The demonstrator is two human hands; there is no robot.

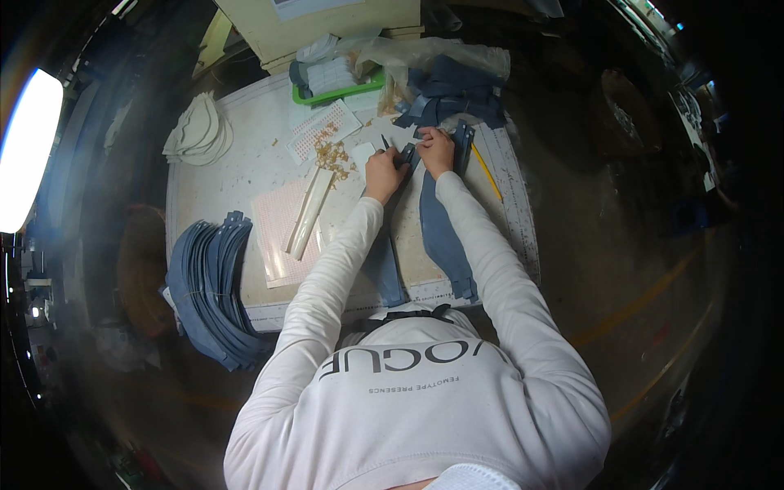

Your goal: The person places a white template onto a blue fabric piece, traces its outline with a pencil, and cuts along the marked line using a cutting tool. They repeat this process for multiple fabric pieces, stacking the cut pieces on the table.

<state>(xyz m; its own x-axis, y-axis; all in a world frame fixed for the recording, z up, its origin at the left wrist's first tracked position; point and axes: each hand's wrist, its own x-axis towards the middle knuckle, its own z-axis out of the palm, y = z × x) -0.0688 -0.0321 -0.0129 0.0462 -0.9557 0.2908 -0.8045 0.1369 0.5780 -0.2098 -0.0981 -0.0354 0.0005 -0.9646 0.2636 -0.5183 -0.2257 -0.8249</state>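
My left hand [384, 175] is closed at the upper end of a blue fabric strip [382, 265], which runs down the table toward me. A thin dark pointed thing sticks up beside its fingers, too small to name. My right hand [438, 152] is just to the right, its fingertips pinched close to that same strip end. Whatever they pinch is too small to make out. Under my right wrist lies a second blue fabric strip [441, 233], curving from the far side to the near table edge.
A curved stack of blue strips [208, 286] overhangs the left edge. Nearer the middle are a pale long holder [309, 214], dotted sheets [278, 229] and small tan bits [332, 155]. A green tray [339, 91], blue fabric pile [457, 90], yellow pencil [487, 173] and white pieces [198, 131] lie around.
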